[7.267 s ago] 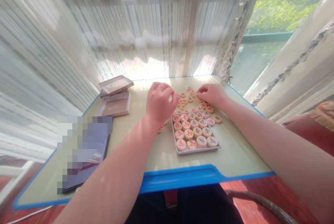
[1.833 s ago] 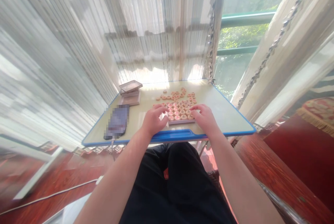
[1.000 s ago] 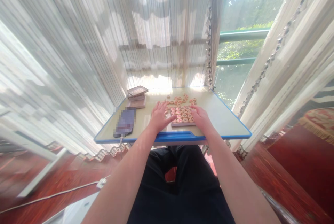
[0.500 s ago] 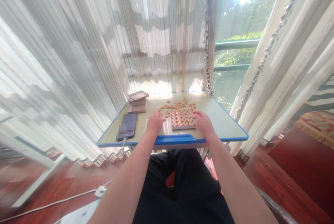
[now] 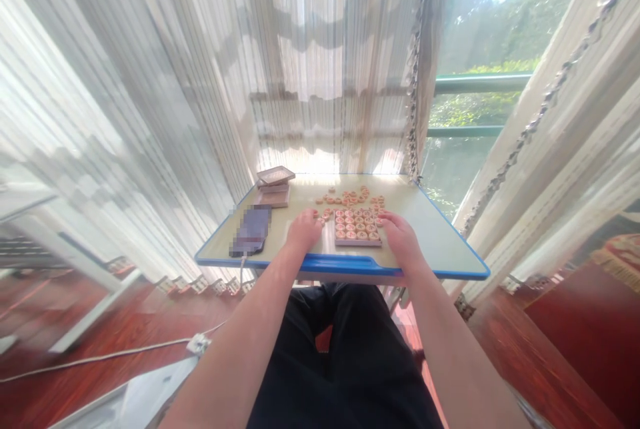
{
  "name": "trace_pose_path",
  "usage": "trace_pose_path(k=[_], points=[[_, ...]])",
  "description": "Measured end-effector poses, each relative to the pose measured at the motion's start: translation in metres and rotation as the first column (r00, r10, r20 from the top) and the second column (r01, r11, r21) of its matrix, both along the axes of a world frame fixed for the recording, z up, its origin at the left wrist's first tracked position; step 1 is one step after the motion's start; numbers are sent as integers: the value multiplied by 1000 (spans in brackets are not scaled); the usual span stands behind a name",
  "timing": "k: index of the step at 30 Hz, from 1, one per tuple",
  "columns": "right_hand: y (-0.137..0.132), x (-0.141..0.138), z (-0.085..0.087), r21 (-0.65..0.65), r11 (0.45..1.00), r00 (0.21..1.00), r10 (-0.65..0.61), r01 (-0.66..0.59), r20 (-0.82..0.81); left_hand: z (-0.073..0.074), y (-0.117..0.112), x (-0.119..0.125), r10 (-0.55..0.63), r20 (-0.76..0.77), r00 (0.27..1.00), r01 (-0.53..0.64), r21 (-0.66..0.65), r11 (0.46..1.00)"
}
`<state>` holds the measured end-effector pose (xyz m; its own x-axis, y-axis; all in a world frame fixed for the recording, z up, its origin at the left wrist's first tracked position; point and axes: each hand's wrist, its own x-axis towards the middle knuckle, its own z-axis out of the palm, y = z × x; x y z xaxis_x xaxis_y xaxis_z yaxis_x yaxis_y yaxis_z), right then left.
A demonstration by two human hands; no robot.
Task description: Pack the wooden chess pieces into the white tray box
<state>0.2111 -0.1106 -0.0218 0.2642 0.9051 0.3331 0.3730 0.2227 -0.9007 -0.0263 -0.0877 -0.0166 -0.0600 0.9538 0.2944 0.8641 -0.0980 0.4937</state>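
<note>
A shallow tray [image 5: 358,241] filled with round wooden chess pieces lies on a pale table with a blue rim [image 5: 345,265]. More loose chess pieces [image 5: 350,197] are scattered behind the tray. My left hand [image 5: 303,231] rests on the table just left of the tray, fingers curled down beside a few loose pieces. My right hand [image 5: 401,238] lies at the tray's right edge, fingers stretched toward it. Whether either hand holds a piece is too small to make out.
A pixelated dark flat object [image 5: 251,230] lies at the table's left. Stacked box parts [image 5: 273,183] sit at the back left. Sheer curtains surround the table; a window with a green rail [image 5: 475,84] is at right. A white cable [image 5: 100,355] crosses the red floor.
The view has pulled back and tilted up since the oldest frame, so the table looks small and far. Both hands came from the loose pieces to the tray's sides. Little has moved in the last half second.
</note>
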Motion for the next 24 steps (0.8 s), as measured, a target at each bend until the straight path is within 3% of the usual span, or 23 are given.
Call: trace_pose_path(k=[7, 12, 17, 24], points=[[-7, -1, 7, -52, 998, 998, 42, -39, 46, 0, -1, 0, -24, -8, 1000, 24, 29, 999], [-9, 0, 8, -82, 995, 998, 58, -55, 32, 5, -4, -1, -79, 23, 997, 75, 133, 988], [-5, 0, 3, -73, 997, 999, 34, -34, -7, 8, -12, 0, -255, -29, 967, 253, 269, 929], [-2, 4, -4, -84, 993, 995, 88, -84, 40, 6, -16, 4, -297, -122, 947, 318, 235, 918]])
